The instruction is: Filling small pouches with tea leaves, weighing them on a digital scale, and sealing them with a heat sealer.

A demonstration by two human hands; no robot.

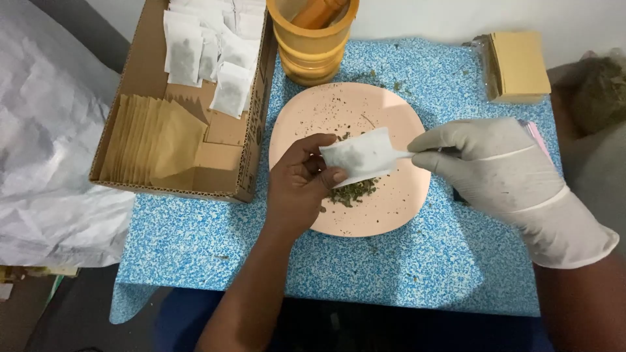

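I saw left hand [301, 179] pinching white sachet [360, 156], gloved right hand [486, 166] gripping its edge over pink plate [391, 208]; tilt risked spilling herbs.

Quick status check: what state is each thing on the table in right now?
Tea bag: held over the plate by both hands.
Left hand: bare, pinching the bag.
Right hand: gloved, at the bag's other edge.
Plate: holds loose dried herb.
Cardboard box: open, with filled bags and brown envelopes.
Yellow jar: open.
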